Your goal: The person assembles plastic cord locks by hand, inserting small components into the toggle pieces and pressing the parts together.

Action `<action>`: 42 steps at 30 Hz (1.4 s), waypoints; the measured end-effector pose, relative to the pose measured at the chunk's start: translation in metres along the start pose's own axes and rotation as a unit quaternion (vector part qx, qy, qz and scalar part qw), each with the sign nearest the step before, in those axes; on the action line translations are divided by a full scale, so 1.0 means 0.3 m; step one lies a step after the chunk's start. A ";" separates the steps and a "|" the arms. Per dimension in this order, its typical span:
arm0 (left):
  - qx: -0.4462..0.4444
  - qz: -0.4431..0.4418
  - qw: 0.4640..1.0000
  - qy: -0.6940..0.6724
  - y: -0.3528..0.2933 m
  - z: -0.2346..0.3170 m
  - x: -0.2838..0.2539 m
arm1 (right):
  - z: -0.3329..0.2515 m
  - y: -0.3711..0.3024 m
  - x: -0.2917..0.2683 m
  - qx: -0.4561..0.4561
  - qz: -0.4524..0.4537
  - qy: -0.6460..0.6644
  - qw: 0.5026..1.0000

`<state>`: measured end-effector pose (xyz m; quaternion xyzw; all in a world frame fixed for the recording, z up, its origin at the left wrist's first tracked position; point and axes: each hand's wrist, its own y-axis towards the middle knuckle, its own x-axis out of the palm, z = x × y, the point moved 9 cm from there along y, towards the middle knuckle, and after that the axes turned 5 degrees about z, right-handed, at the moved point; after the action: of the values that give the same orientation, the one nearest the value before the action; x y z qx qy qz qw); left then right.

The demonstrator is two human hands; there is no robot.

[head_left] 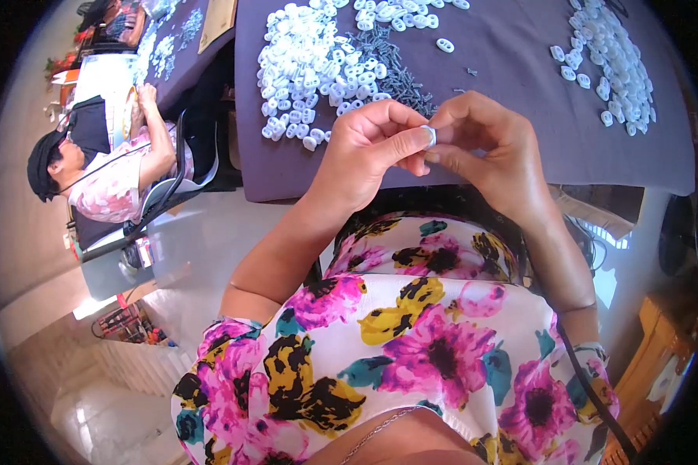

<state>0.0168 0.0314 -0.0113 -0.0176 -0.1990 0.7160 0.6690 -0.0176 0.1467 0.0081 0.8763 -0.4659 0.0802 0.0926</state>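
My left hand [374,147] is closed, its thumb and fingers pinching a small white plastic piece [430,135] above the near part of the table. Against that piece, my right hand [490,141] is closed in a pinch; its fingertips hide whatever lies between them. Just beyond my left hand spreads a heap of white oval plastic pieces [295,66] with holes in them. Beside this heap lies a pile of small grey screws [395,74], partly under some white pieces.
A grey-purple cloth [504,46] covers the table. More white pieces [613,66] are heaped at the right, and one loose white piece [445,45] lies near the middle. At the left, another person [116,170] sits at a table with similar small parts.
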 end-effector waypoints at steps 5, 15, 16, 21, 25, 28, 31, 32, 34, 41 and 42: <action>0.015 0.012 0.999 -0.028 0.009 -0.016 -0.014 | -0.001 0.004 -0.002 0.001 0.032 0.004 0.999; 0.022 0.030 0.999 -0.028 0.011 -0.021 -0.033 | 0.018 -0.001 0.005 0.001 0.057 0.017 0.998; 0.024 0.032 0.999 -0.032 0.011 -0.021 -0.034 | 0.020 -0.001 0.003 0.000 0.057 0.011 0.998; 0.027 0.030 0.999 -0.028 0.012 -0.021 -0.040 | 0.029 0.003 0.003 0.009 0.060 0.032 0.998; 0.025 0.032 0.999 -0.026 0.009 -0.025 -0.037 | 0.030 0.008 -0.003 -0.001 0.042 -0.022 0.999; 0.028 0.039 0.998 -0.040 0.005 -0.027 -0.023 | 0.017 0.013 -0.007 0.007 0.024 -0.042 0.999; 0.027 0.053 0.995 -0.078 0.012 -0.033 -0.039 | 0.014 0.005 0.009 -0.015 -0.014 -0.041 0.999; 0.027 0.063 0.992 -0.102 0.021 -0.035 -0.057 | -0.003 -0.003 0.026 -0.051 -0.040 -0.040 0.997; 0.024 0.051 0.990 -0.132 0.037 -0.021 -0.089 | -0.034 -0.009 0.028 -0.064 -0.036 -0.096 0.993; 0.044 0.060 0.995 -0.071 0.017 -0.002 -0.044 | -0.008 0.006 -0.018 -0.037 0.064 -0.011 0.997; 0.046 0.041 0.996 -0.062 0.016 -0.004 -0.032 | -0.007 0.004 -0.021 -0.037 0.064 -0.012 0.997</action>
<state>0.0136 0.0223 -0.0161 0.0491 -0.2058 0.7509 0.6256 -0.0223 0.1517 0.0089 0.8418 -0.5243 0.0587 0.1139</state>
